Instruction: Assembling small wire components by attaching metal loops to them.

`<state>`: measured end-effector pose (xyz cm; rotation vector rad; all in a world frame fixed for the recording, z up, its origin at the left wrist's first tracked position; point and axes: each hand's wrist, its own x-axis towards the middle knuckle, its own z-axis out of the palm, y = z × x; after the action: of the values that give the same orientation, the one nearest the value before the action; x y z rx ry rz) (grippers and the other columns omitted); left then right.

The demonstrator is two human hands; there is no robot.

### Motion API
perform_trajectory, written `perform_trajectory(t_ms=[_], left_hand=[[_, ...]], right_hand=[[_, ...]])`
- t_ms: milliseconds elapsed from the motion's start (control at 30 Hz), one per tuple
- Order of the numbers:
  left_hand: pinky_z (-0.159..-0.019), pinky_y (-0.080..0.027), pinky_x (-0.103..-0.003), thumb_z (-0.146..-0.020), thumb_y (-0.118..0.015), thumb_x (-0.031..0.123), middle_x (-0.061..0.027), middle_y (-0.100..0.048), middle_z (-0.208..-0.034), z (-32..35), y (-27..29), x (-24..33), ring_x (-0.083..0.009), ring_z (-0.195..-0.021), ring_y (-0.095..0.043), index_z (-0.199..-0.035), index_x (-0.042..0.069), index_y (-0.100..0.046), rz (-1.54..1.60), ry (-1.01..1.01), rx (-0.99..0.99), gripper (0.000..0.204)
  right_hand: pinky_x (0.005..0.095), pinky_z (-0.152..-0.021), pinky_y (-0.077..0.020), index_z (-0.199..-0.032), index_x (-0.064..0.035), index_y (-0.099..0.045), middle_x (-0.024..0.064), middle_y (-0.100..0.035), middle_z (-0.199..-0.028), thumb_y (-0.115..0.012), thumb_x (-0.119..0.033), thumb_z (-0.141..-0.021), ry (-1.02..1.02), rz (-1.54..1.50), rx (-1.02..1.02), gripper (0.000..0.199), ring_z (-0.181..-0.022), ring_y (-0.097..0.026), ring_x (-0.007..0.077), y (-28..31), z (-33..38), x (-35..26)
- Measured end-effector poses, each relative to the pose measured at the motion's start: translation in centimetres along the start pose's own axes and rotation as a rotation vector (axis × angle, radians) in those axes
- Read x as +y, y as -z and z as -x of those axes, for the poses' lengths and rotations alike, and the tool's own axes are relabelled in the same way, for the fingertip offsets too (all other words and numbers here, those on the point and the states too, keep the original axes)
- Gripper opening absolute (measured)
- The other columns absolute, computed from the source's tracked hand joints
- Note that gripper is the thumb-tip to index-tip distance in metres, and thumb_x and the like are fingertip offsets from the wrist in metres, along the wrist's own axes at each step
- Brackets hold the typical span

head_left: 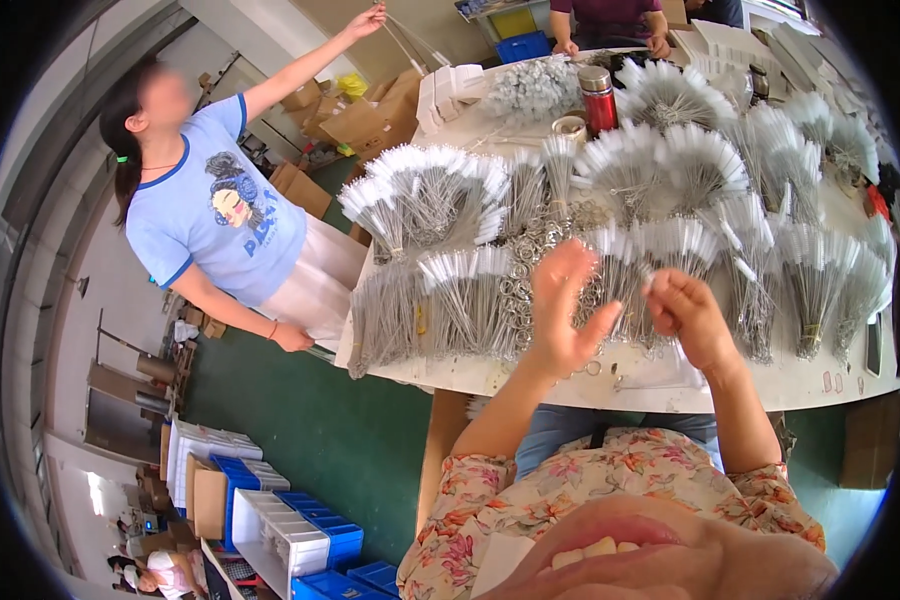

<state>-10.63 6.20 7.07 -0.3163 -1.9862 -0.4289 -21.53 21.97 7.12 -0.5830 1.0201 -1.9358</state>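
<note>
Far left, a co-worker in a blue T-shirt point(235, 215) stands beyond the end of the bench point(770, 384), one arm raised high with thin pale lengths hanging from the hand. Below, blue and white crates point(295, 535) sit on the green floor. Moving right, here are the white-tipped wire brushes point(465, 268), packed in rows, white ends away from the wearer, wire stems pointing roughly back toward the near edge. Then a heap of metal rings point(522, 300), and right beside it, the left hand point(560, 305): fingers up, thumb spread wide, palm open, gripping nothing! The heap lies just to its left and beyond, so this is clearly the nearer hand to the rings. Across a small gap comes a small pale piece point(647, 278) in the right hand point(695, 315), its fingers curled and pinched together on it. That piece sits at the fingertips, on the side facing the left hand; it's too small to name, and its long axis can't be told. More brush bundles stand behind, stems again toward the wearer. Far right, a dark phone point(874, 345) lies near the bench's edge.
</note>
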Motion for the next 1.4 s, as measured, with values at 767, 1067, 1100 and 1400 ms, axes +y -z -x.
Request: perform_trajectory(t_ms=[767, 1067, 1100, 1400], left_hand=[[-0.051, -0.045, -0.025, -0.079, -0.065, 0.021, -0.0061, -0.060, -0.067, 13.3, 0.1, 3.3, -0.0132, -0.058, -0.059, -0.104, 0.003, -0.054, 0.213, 0.965, -0.406, 0.033], [-0.053, -0.045, -0.031, -0.076, -0.067, 0.028, -0.0111, -0.060, -0.063, 15.5, -1.5, 3.8, -0.0220, -0.057, -0.060, -0.087, 0.001, -0.059, 0.142, 1.065, -0.470, 0.030], [-0.055, -0.046, -0.029, -0.076, -0.066, 0.025, -0.0104, -0.061, -0.064, 15.4, -1.7, 4.0, -0.0200, -0.057, -0.060, -0.086, 0.001, -0.060, 0.147, 1.056, -0.493, 0.027], [-0.052, -0.044, -0.029, -0.077, -0.065, 0.023, -0.0113, -0.062, -0.065, 13.8, -2.4, 4.7, -0.0187, -0.057, -0.060, -0.083, 0.000, -0.060, 0.153, 1.085, -0.518, 0.024]], right_hand=[[0.0369, -0.054, -0.0428, -0.073, -0.0037, -0.056, 0.0111, -0.058, -0.068, -0.054, -0.007, -0.075, 0.152, 2.201, 0.157, 0.004, -0.062, -0.058, 0.0263, 12.5, 13.6, 0.0], [0.0446, -0.059, -0.0428, -0.069, -0.0042, -0.056, 0.0144, -0.058, -0.071, -0.053, -0.011, -0.077, -0.196, 2.062, 0.465, 0.010, -0.069, -0.059, 0.0345, 15.6, 15.2, 2.4], [0.0438, -0.060, -0.0432, -0.069, -0.0035, -0.057, 0.0158, -0.058, -0.070, -0.054, -0.013, -0.078, -0.231, 1.965, 0.458, 0.014, -0.070, -0.058, 0.0353, 14.8, 15.2, 1.6], [0.0420, -0.061, -0.0454, -0.070, -0.0032, -0.062, 0.0156, -0.059, -0.069, -0.059, -0.012, -0.073, -0.176, 2.136, 0.433, 0.010, -0.068, -0.059, 0.0336, 16.4, 15.6, 3.4]])
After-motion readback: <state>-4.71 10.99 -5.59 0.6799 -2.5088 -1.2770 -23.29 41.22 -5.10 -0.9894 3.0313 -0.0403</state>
